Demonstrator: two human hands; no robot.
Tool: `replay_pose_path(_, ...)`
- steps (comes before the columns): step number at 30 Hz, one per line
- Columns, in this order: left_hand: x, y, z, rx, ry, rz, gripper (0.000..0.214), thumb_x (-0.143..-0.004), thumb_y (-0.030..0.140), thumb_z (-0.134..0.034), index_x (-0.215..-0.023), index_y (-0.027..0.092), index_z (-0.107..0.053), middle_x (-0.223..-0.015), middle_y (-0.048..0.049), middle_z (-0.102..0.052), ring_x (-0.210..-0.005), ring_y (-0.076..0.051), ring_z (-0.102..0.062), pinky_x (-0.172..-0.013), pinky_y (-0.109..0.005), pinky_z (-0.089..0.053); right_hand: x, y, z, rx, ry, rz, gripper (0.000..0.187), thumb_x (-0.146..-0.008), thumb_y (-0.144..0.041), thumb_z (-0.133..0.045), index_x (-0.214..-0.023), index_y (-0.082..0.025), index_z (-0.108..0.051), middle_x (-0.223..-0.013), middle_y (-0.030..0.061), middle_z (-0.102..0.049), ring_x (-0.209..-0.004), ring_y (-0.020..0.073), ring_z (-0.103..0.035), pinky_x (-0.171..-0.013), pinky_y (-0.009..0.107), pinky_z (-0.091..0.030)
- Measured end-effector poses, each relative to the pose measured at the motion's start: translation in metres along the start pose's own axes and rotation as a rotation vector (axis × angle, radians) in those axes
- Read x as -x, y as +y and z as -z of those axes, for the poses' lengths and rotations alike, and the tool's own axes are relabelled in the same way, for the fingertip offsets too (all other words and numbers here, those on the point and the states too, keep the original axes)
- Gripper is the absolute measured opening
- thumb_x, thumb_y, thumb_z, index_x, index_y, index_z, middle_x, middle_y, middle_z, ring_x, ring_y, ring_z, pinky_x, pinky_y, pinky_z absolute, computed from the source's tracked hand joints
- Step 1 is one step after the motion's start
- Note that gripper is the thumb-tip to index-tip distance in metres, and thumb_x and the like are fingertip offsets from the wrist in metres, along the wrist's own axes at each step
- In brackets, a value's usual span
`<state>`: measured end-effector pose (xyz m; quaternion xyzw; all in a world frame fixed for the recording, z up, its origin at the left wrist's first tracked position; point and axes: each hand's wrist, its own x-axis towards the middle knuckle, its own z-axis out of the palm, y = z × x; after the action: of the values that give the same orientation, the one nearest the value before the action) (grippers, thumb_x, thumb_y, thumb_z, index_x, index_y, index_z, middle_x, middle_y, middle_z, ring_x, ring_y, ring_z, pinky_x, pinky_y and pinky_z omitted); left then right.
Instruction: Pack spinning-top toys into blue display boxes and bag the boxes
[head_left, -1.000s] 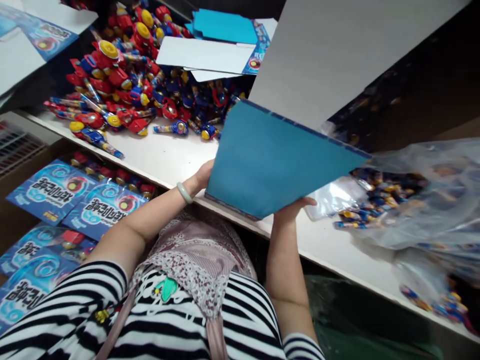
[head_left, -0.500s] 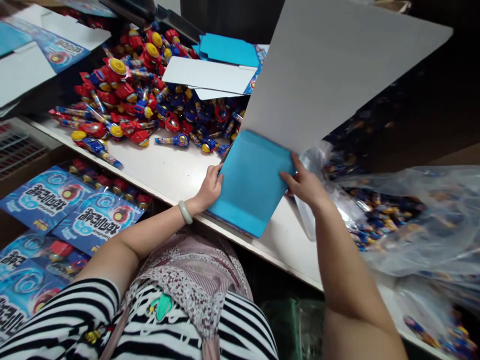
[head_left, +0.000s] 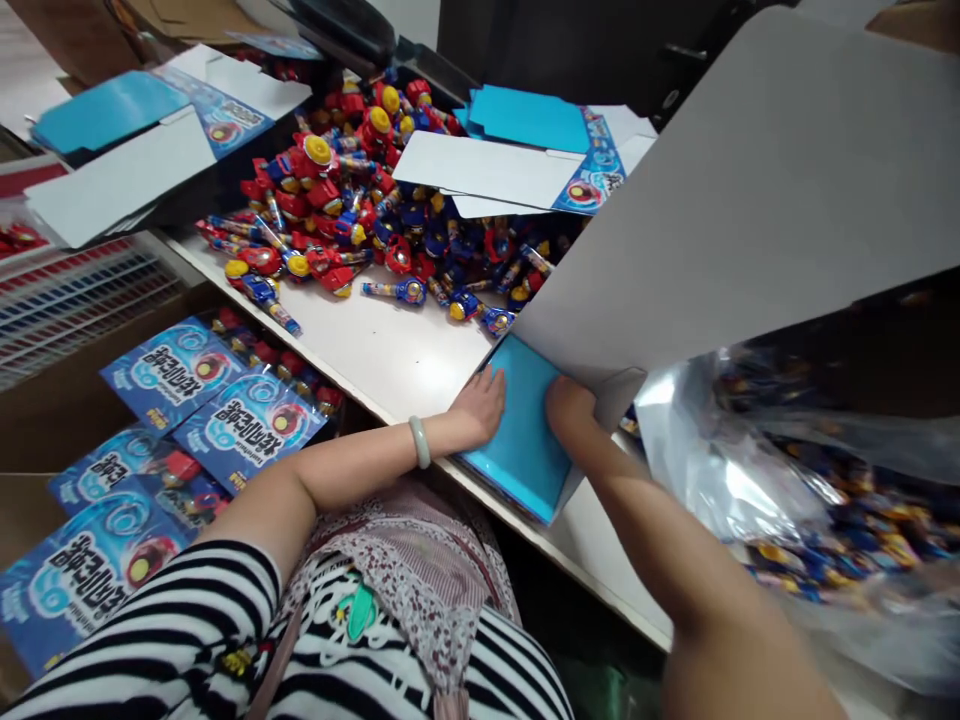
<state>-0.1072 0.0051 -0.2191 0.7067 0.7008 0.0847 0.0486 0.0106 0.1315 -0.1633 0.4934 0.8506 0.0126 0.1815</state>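
Observation:
On the front edge of the white table (head_left: 420, 365) lies a cardboard box (head_left: 525, 450), its inside bright blue. A tall white lid panel (head_left: 720, 190) rises from its far side, and a small flap stands at the right. My left hand (head_left: 481, 403) grips the box's left edge, fingers bent over onto the blue. Over the right part of the blue inside, my right hand (head_left: 571, 412) points down with its fingers hidden; whether it holds anything cannot be seen. Small red, blue and yellow wrapped toys (head_left: 322, 200) are heaped beyond the box.
Folded blue-and-white cartons (head_left: 487, 165) lie on the toy heap, others (head_left: 127, 170) at the far left. Printed filled packs (head_left: 247, 425) sit in a carton below left. A clear plastic bag (head_left: 727, 480) with more small packets lies right of the box. A wire rack (head_left: 82, 290) stands left.
My right hand has moved from the box's right rim down over its blue inside. The left hand has shifted further over the left edge. The view has swung left.

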Motion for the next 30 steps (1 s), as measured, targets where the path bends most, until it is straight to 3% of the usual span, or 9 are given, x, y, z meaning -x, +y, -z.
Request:
replay_pose_path(4,-0.007,0.008,0.018,-0.106,-0.161,-0.040,0.057,-0.093,0.014,-0.042,-0.146,-0.007,-0.045,-0.156,-0.0300,-0.036,-0.146,-0.045,-0.036,-0.113,-0.055,-0.040,0.013,-0.009,0.003,0.045,0.039,-0.043,0.042,-0.090,-0.001,-0.033,-0.109,0.007,-0.069,-0.099,0.0335,-0.071,-0.100,0.0396,-0.073,-0.076,0.048,-0.059)
replay_pose_path(8,-0.002,0.014,0.031,-0.005,-0.133,-0.025,0.054,-0.093,0.010,-0.039,-0.144,-0.006,-0.048,-0.155,-0.0285,-0.040,-0.145,-0.041,-0.039,-0.115,-0.053,-0.040,0.036,-0.010,0.002,0.071,0.178,0.192,0.046,-0.098,-0.011,-0.033,-0.135,-0.007,-0.059,-0.125,0.0254,-0.067,-0.114,0.0341,-0.068,-0.090,0.047,-0.056)
replay_pose_path(10,0.002,0.003,0.037,0.195,-0.068,-0.171,0.050,-0.094,0.010,-0.042,-0.141,0.000,-0.054,-0.148,-0.0249,-0.050,-0.139,-0.032,-0.050,-0.114,-0.046,-0.044,0.040,-0.007,-0.008,0.091,0.236,0.303,0.045,-0.097,-0.012,-0.038,-0.137,-0.011,-0.058,-0.129,0.0225,-0.066,-0.113,0.0302,-0.068,-0.092,0.043,-0.056)
replay_pose_path(12,0.007,-0.030,0.046,0.468,0.105,-0.357,0.046,-0.096,0.018,-0.048,-0.140,0.006,-0.055,-0.139,-0.0203,-0.059,-0.130,-0.024,-0.058,-0.112,-0.036,-0.047,0.034,0.000,-0.010,0.104,0.178,0.352,0.039,-0.095,-0.015,-0.043,-0.124,-0.016,-0.069,-0.118,0.0179,-0.072,-0.099,0.0283,-0.072,-0.085,0.040,-0.059)
replay_pose_path(14,0.016,-0.091,0.059,0.695,0.379,-0.326,0.046,-0.096,0.027,-0.054,-0.139,0.009,-0.055,-0.134,-0.0171,-0.062,-0.121,-0.020,-0.061,-0.108,-0.032,-0.050,0.020,0.002,0.006,0.076,0.142,0.409,0.033,-0.096,-0.024,-0.045,-0.111,-0.024,-0.075,-0.106,0.0115,-0.077,-0.086,0.0277,-0.074,-0.072,0.039,-0.059)
replay_pose_path(18,0.035,-0.253,0.088,0.686,0.816,0.462,0.043,-0.087,0.013,-0.057,-0.130,0.014,-0.058,-0.120,-0.0142,-0.065,-0.105,-0.022,-0.064,-0.099,-0.041,-0.054,-0.021,-0.055,0.081,0.028,0.474,0.703,0.041,-0.101,-0.037,-0.038,-0.131,-0.028,-0.065,-0.118,0.0089,-0.073,-0.101,0.0288,-0.070,-0.073,0.037,-0.055)
replay_pose_path(21,0.035,-0.336,0.102,0.424,0.698,0.729,0.063,-0.074,0.009,-0.067,-0.136,0.010,-0.054,-0.134,-0.0182,-0.057,-0.127,-0.032,-0.052,-0.114,-0.049,-0.041,-0.073,-0.143,0.131,0.147,0.458,0.922,0.043,-0.098,-0.020,-0.038,-0.134,-0.018,-0.063,-0.121,0.0148,-0.072,-0.109,0.0287,-0.064,-0.089,0.038,-0.050)
replay_pose_path(25,0.024,-0.353,0.104,0.253,0.382,0.732,0.067,-0.074,0.016,-0.067,-0.138,0.011,-0.053,-0.137,-0.0187,-0.056,-0.130,-0.037,-0.048,-0.115,-0.055,-0.037,-0.152,-0.237,0.146,0.173,0.428,1.031,0.046,-0.096,-0.014,-0.039,-0.138,-0.023,-0.059,-0.152,0.0142,-0.050,-0.135,0.0339,-0.044,-0.104,0.053,-0.041)
replay_pose_path(30,0.008,-0.332,0.091,0.235,0.309,0.675,0.059,-0.084,0.023,-0.059,-0.141,0.012,-0.052,-0.144,-0.0184,-0.048,-0.129,-0.033,-0.052,-0.113,-0.045,-0.041,-0.213,-0.269,0.132,0.073,0.448,1.146,0.027,-0.085,-0.012,-0.047,-0.093,-0.016,-0.072,-0.141,0.0190,-0.053,-0.140,0.0414,-0.034,-0.108,0.072,-0.031)
